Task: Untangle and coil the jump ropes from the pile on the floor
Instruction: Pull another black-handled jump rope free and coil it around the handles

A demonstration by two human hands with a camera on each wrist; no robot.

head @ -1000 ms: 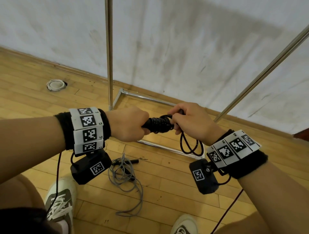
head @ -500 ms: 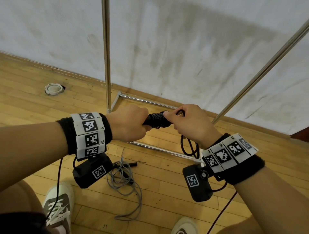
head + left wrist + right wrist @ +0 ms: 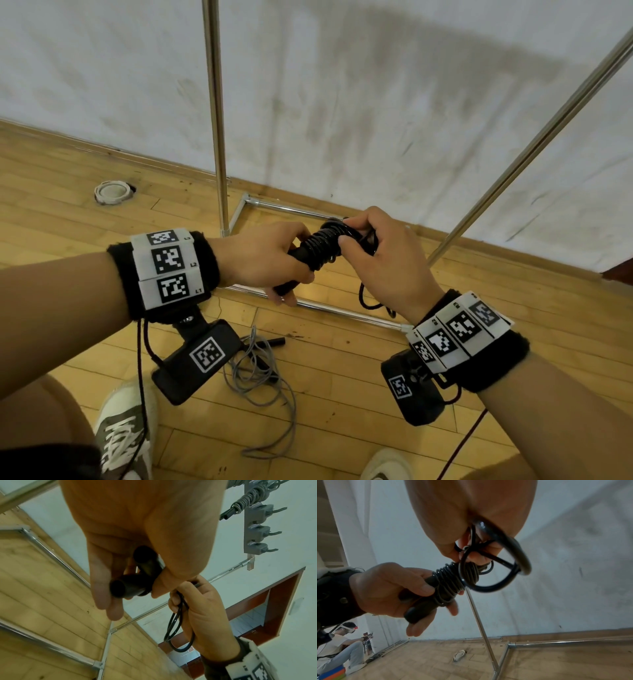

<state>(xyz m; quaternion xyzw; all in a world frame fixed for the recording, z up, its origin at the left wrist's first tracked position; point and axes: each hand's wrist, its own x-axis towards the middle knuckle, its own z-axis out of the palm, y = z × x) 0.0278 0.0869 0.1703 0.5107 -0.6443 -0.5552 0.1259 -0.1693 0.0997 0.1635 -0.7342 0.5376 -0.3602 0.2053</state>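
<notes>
Both hands meet on the black rope (image 3: 320, 248): left hand (image 3: 263, 260) grasps its paired handles (image 3: 135, 574), right hand (image 3: 383, 263) pinches loose loops beside the coil. Fingers hide the rope's free end.

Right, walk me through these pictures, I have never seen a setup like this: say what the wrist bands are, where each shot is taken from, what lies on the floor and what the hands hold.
No machine here: a person works with bare hands. The patterned bands are marker cuffs, and a small camera hangs under each wrist. One picture comes from a camera on the head, looking down; the other two look along each hand from the wrists.

The left hand grips the two black handles of a black jump rope, whose cord is wound round them in tight turns. The right hand pinches the remaining loose loop of cord.

On the wooden floor lies a grey jump rope, loose and uncoiled, beside the base of a metal rack.
</notes>
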